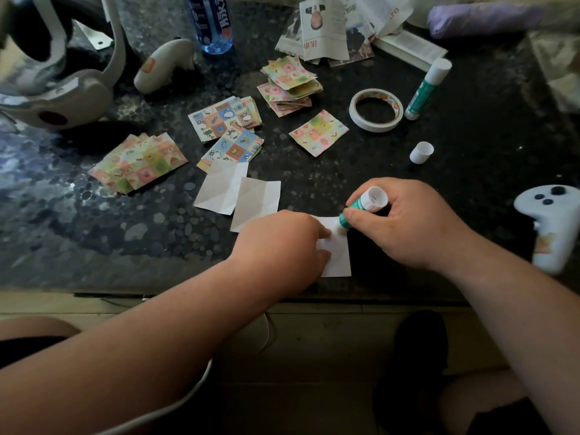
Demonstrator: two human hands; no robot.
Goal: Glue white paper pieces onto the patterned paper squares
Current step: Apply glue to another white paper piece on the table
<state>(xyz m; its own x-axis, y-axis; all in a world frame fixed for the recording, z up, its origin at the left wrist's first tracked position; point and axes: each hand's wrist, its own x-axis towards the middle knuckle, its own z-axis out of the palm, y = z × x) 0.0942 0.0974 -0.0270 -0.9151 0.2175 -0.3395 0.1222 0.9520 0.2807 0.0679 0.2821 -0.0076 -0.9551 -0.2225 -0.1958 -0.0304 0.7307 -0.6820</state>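
R hand (408, 224) is gripping an uncapped glue stick (365, 204), fingers and thumb curling round the green barrel. The stick is tilting w/ its tip down and touching the white piece (337, 255) near that piece's far edge. L hand (282, 243) is pressing the same white piece onto the table (470, 152), palm down, thumb and a fingertip lying on the paper's left part; the other fingers are hidden under the hand. The piece is lying at the near table edge, between both hands.

Two more white pieces (219, 186) (255, 202) are lying just beyond L hand, creased, overlapping each other. A loose white cap (421, 152) is standing beyond R hand.

Patterned squares are lying further back: a fanned pile (139, 163) at left, two blue-toned batches (226, 119) (232, 149) in the middle w/ the nearer one touching a white piece, a folded stack (290, 86) behind, and a single square (318, 132) lying alone beside a tape roll (375, 109). A second glue stick (426, 89), capped, is lying just right of the tape.

At the far edge: blue bottle (210, 23), newspaper scraps (326, 29). A headset (53, 89) is sitting far left w/ one controller (163, 64) beside it; another controller (549, 227) is lying at right, near R forearm.
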